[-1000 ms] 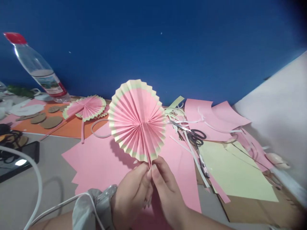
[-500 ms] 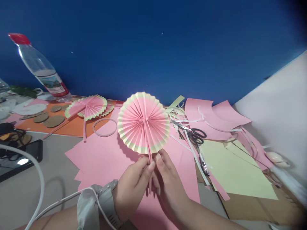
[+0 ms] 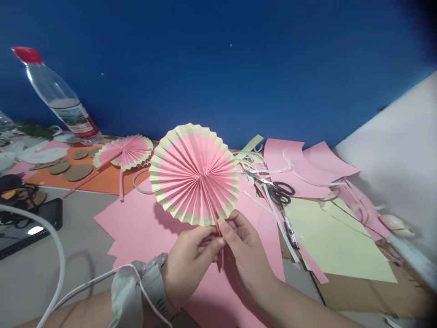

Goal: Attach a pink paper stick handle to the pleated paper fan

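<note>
A round pleated paper fan (image 3: 191, 177), pink with a green and cream rim, stands spread open above the pink sheets (image 3: 136, 228). Its narrow pink handle points down between both hands. My left hand (image 3: 194, 259), with a grey watch at the wrist, pinches the handle below the disc. Close beside it on the right, my right hand (image 3: 246, 255) grips the top of the handle near the fan's lower edge. Some fingertips are hidden behind the handle.
Another pleated fan (image 3: 131, 152) lies on orange paper (image 3: 112, 180) by cardboard discs and a bottle (image 3: 71, 109). Scissors (image 3: 280, 191), a pen (image 3: 290, 232), paper strips and a pale green sheet (image 3: 341, 241) lie right. A white cable (image 3: 58, 255) crosses the left front.
The fan has tilted to the left and come nearer the camera, looking larger. It now covers part of the ring behind it. Both hands have shifted slightly and still hold the handle.
</note>
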{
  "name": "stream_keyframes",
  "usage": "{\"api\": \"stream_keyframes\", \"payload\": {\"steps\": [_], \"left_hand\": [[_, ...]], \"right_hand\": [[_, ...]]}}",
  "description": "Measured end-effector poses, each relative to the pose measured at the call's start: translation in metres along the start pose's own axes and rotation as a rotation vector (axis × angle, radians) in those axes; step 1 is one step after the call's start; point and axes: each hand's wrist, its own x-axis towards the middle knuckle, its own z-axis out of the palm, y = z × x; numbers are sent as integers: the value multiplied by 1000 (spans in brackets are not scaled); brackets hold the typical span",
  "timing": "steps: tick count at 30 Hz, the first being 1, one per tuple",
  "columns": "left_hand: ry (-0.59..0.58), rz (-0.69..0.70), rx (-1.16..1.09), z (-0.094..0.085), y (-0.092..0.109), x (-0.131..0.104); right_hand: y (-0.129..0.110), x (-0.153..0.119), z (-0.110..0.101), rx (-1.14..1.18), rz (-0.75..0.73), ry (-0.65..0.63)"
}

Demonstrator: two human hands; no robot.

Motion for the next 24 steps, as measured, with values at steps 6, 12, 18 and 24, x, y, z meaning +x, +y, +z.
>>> {"api": "stream_keyframes", "payload": {"steps": [6, 12, 18, 24], "left_hand": [[8, 65, 159, -9, 23, 0], [47, 82, 792, -53, 51, -6], [-63, 0, 969, -99, 35, -42], [-146, 0, 1024, -116, 17, -71]], "right_hand": [[-35, 11, 0, -336, -101, -21], [-67, 27, -25, -746, -53, -97], [-60, -11, -53, -1361, 15, -229], [-56, -47, -63, -1757, -231, -286]]}}
